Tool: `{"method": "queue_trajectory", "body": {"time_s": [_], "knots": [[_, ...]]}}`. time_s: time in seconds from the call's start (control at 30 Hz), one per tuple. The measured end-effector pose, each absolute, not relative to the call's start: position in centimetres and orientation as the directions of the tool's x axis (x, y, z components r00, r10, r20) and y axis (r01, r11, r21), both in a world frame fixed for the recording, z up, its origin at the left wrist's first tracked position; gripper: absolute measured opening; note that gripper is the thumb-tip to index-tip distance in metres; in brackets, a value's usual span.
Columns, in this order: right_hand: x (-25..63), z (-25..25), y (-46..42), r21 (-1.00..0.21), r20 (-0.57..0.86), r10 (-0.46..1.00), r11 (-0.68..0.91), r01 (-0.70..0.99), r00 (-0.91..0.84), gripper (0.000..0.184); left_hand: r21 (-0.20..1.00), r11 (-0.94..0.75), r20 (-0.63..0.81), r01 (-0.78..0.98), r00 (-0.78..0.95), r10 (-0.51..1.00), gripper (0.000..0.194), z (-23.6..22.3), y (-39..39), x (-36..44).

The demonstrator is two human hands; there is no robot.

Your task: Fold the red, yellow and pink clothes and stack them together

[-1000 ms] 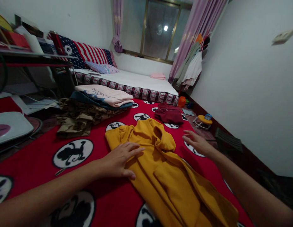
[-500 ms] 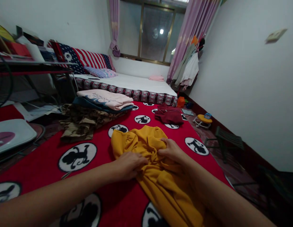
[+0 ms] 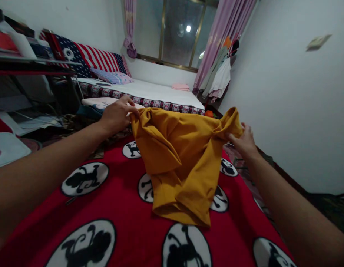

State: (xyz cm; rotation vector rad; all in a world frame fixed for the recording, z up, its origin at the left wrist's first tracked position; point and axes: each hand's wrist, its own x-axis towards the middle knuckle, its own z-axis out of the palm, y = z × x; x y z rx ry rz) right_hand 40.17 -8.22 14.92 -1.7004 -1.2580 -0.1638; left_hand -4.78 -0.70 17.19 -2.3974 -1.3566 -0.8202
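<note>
- The person's left hand [image 3: 116, 115] pinches one upper corner of the yellow garment [image 3: 188, 142].
- The right hand [image 3: 246, 141] grasps the opposite corner.
- It hangs between and below both grips.

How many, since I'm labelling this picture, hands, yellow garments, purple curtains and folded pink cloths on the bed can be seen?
Hands: 2 (left hand, right hand)
Yellow garment: 1
Purple curtains: 2 (left curtain, right curtain)
Folded pink cloth on the bed: 1
Total: 6
</note>
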Motion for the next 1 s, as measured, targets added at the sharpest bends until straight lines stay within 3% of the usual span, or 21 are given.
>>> {"method": "queue_trajectory", "body": {"time_s": [0.1,0.17,0.23,0.33,0.47,0.57,0.67,0.73,0.87,0.93,1.0], "knots": [[40.7,10.9,-9.8,-0.443,0.587,0.753,-0.010,0.896,0.298,0.068,0.071,-0.470,0.510,0.880,0.373,0.775,0.032,14.1,0.3,-5.4],[39.6,8.4,-12.1,-0.393,0.528,0.842,0.131,0.910,0.107,0.051,0.065,-0.568,0.506,0.821,0.463,0.728,0.034,11.4,-0.4,-5.0],[37.5,6.8,-14.9,-0.404,0.402,0.907,0.294,0.866,-0.121,0.046,0.072,-0.703,0.482,0.708,0.592,0.646,0.035,8.9,-2.1,-4.0],[33.8,6.2,-18.3,-0.426,0.176,0.890,0.455,0.782,-0.421,0.057,0.092,-0.870,0.368,0.485,0.795,0.482,0.050,6.3,-5.3,-1.6],[30.3,6.2,-19.4,-0.276,-0.030,0.843,0.510,0.815,-0.538,0.089,0.078,-0.966,0.216,0.247,0.942,0.259,0.076,5.4,-8.1,2.2],[29.0,5.8,-18.6,-0.119,-0.120,0.824,0.542,0.832,-0.554,0.104,0.096,-0.970,0.100,0.221,0.968,0.231,0.085,5.8,-8.4,4.1],[28.6,6.1,-18.4,-0.047,-0.150,0.830,0.536,0.843,-0.536,0.108,0.103,-0.951,-0.007,0.292,0.956,0.293,0.074,6.6,-8.2,4.1],[29.0,6.7,-18.6,-0.025,-0.150,0.866,0.479,0.877,-0.477,0.093,0.108,-0.932,-0.041,0.345,0.938,0.343,0.053,7.3,-8.1,3.0],[31.9,8.6,-19.9,-0.069,-0.115,0.928,0.348,0.935,-0.354,0.029,0.163,-0.896,-0.059,0.413,0.911,0.409,0.023,9.4,-8.3,-1.1],[34.2,9.5,-20.6,-0.208,-0.010,0.933,0.349,0.914,-0.359,0.020,0.238,-0.870,-0.059,0.432,0.900,0.431,0.024,10.7,-8.6,-3.3],[36.2,10.4,-21.4,-0.353,0.107,0.930,0.367,0.860,-0.353,0.023,0.324,-0.833,-0.055,0.448,0.888,0.456,0.029,11.9,-9.2,-5.1]]}}
